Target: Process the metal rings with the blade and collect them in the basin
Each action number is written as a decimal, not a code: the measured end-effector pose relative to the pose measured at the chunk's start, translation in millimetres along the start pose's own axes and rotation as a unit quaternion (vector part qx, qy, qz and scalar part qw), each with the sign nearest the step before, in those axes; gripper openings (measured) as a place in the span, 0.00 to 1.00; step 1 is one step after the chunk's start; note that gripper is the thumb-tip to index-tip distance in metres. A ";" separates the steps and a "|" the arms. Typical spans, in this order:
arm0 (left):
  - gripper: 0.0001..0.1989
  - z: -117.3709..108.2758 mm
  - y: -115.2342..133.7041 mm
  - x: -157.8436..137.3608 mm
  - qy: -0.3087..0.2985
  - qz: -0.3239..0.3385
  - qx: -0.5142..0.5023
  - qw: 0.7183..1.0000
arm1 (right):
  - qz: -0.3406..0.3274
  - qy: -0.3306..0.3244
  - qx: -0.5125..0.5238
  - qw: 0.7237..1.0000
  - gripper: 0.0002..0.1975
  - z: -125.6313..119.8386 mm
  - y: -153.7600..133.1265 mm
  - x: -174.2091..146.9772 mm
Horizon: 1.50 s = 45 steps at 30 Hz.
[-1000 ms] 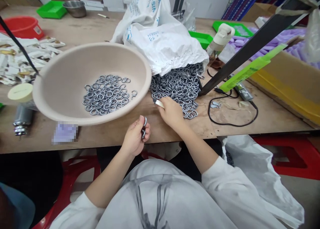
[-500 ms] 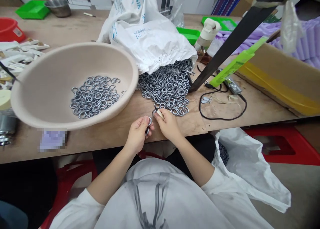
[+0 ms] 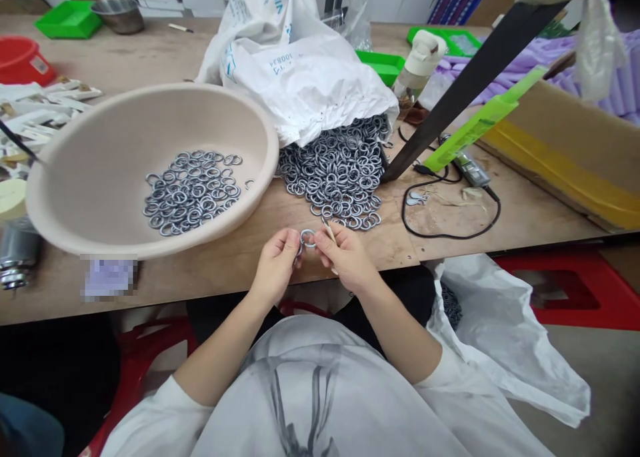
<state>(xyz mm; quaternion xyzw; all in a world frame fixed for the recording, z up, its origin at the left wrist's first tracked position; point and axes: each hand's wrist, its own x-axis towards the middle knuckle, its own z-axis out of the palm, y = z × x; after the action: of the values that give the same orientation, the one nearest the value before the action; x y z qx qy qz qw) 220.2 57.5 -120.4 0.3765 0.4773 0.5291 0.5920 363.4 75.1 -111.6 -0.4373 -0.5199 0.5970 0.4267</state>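
Observation:
A grey ring (image 3: 308,238) is pinched between my two hands, just above the table's front edge. My left hand (image 3: 277,260) is closed on its left side, with at least one more ring partly hidden at the fingers. My right hand (image 3: 347,257) grips the ring's right side with thumb and finger. That same hand also holds a slim pale-handled tool (image 3: 329,231) whose dark tip points away from me; its exact kind is unclear. Right behind my hands lies a heap of loose grey rings (image 3: 340,170), spilling from a white sack (image 3: 310,77).
Left of my hands stands a big beige basin (image 3: 100,144) with more rings inside. A dark slanted bar (image 3: 465,90) rises at the right, beside a lime-green strip (image 3: 485,127) and a black cable (image 3: 425,235). A cardboard box (image 3: 565,157) sits farther right.
My right hand has come back from the heap's edge, and a ring now sits upright between both hands. The pale-handled tool has turned in my right hand. The view has shifted slightly.

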 end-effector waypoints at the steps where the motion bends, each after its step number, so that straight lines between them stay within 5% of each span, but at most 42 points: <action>1: 0.24 2.2 -2.0 -2.8 -0.001 0.012 0.008 1.000 | -0.013 0.024 0.014 1.000 0.23 6.6 2.4 -3.2; 4: 0.25 7.4 -6.9 -10.8 0.015 0.022 -0.002 1.000 | -0.042 0.069 0.036 0.996 0.24 24.3 11.0 -12.1; 10: 0.23 9.3 -2.8 -16.4 -0.020 -0.017 -0.088 0.996 | -0.035 -0.009 0.071 0.997 0.25 24.5 7.7 -9.3; 14: 0.23 7.7 8.5 -16.1 -0.040 -0.052 -0.132 0.989 | -0.114 0.005 -0.068 0.991 0.20 5.5 -6.0 -5.0; 18: 0.25 7.8 15.3 -16.1 -0.034 -0.083 -0.155 0.984 | -0.196 -0.023 -0.257 0.946 0.17 -2.7 -12.9 -16.4; 24: 0.26 10.4 13.8 -16.2 -0.035 -0.099 -0.151 0.983 | -0.237 -0.043 -0.347 0.906 0.20 1.4 -14.1 -24.4; 31: 0.25 1.2 11.3 -29.6 -0.137 -0.091 -0.106 0.981 | -0.130 0.063 -0.403 0.904 0.21 -15.7 0.1 2.6; 37: 0.16 -24.1 24.7 -18.4 -0.014 -0.083 -0.122 0.989 | -0.083 0.007 -0.570 0.817 0.15 -0.8 10.5 9.4; 40: 0.13 -32.4 26.5 -11.1 0.008 -0.077 -0.104 0.992 | -0.068 0.033 -0.543 0.837 0.09 1.3 10.6 13.7; 45: 0.13 -23.3 13.3 -9.5 0.022 -0.066 -0.091 0.993 | -0.070 0.061 -0.295 0.951 0.11 0.6 7.2 10.2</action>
<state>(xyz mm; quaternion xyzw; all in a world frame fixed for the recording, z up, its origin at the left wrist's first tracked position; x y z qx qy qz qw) 194.4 48.8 -112.3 0.2765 0.4637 0.5383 0.6471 359.8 84.2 -119.5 -0.5413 -0.6753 0.3578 0.3505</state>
